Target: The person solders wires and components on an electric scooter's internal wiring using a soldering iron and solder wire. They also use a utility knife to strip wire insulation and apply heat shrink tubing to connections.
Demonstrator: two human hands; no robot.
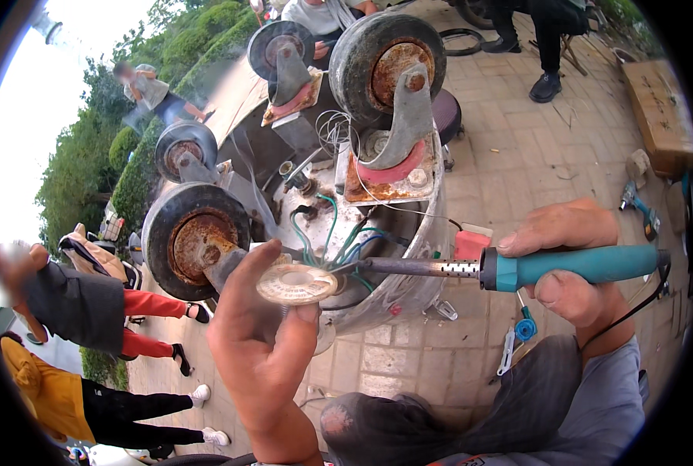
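In front of the upturned machine base [408, 291], a small spool [298, 293] was pinched between thumb and forefinger of the left hand [257, 357], and a soldering iron [583, 268] was gripped by its handle in the right hand [567, 229], its tip at the spool's edge; whether they touched could not be told. The tip was best kept steady, with the fingers held well back from hot metal. Coloured wires [333, 210] were bunched inside the base, behind the tip, and could have been scorched. A thin loose wire [393, 207] was strung from the base's right-hand caster [404, 101] toward a red block [472, 244], close beyond the iron. Right of the base, a power tool [641, 211] was seen on the paving [548, 167].
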